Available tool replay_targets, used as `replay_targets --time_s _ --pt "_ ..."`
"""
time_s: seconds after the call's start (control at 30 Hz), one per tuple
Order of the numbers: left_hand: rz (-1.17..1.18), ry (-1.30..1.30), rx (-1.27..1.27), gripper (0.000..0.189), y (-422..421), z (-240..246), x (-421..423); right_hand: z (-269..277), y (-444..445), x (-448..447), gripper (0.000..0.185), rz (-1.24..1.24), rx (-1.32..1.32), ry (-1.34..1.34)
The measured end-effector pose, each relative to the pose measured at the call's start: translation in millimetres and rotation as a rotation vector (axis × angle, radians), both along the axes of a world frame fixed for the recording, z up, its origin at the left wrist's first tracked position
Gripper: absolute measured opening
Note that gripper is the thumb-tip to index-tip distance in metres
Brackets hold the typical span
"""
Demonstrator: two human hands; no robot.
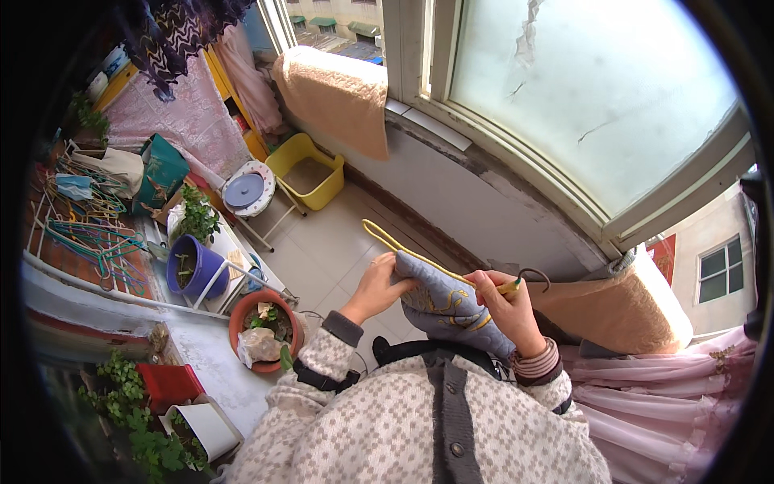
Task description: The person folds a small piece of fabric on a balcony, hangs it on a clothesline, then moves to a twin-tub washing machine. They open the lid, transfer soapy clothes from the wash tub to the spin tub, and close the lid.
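Observation:
In front of my chest, a grey-blue cloth garment [432,293] with yellow line patterns hangs folded. A yellow coated clothes hanger [378,235] runs along its upper edge, one looped end sticking out past the cloth on the left. My left hand [380,285] pinches the garment just below that loop. Around the hanger's neck, my right hand [507,310] is closed, with the dark metal hook [538,273] pointing right. Whether the hanger passes inside the fabric cannot be told, as folds and fingers hide it.
Beige towels [338,91] drape over the window ledge [429,127]. A yellow plastic tub [331,181] and a folding stool [266,233] stand on the tiled floor. Potted plants, including a terracotta pot [239,320], and a heap of hangers [91,236] are at left. A pink curtain [641,393] hangs right.

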State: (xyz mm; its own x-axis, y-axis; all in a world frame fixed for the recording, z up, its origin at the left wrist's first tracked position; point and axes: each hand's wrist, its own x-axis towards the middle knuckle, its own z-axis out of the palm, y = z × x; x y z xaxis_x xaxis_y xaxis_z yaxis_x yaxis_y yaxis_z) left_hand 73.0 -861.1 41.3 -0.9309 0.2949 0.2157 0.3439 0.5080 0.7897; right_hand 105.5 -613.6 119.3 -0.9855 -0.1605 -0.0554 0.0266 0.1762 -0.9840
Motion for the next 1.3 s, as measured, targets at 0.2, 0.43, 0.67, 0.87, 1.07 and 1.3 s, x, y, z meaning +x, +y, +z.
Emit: replay_targets --time_s 0.2,0.43,0.67,0.87,1.07,1.3 --pt "0.007 -0.15 0.304 0.027 44.8 66.9 8.3 -24.0 31.6 -1.7 0.031 -0.377 -0.053 0.053" --pt "0.241 -0.242 0.922 0.031 -8.8 126.2 -8.5 -27.6 44.9 4.1 0.029 -0.326 -0.064 0.139" --pt "0.089 -0.793 0.961 0.027 -38.9 77.8 8.5 -14.1 33.1 -1.5 0.034 -0.183 -0.162 0.108" --pt "-0.117 -0.995 0.699 0.04 8.8 45.5 36.8 -28.3 12.7 -3.7 0.029 -0.028 -0.058 -0.066" --pt "-0.457 -0.611 0.424 0.043 60.1 25.8 58.0 -49.1 6.2 -4.4 0.02 -0.008 0.01 -0.224" --pt "-0.279 -0.913 0.817 0.048 33.8 32.9 54.1 -47.2 18.9 3.2 0.019 0.04 -0.047 -0.159"
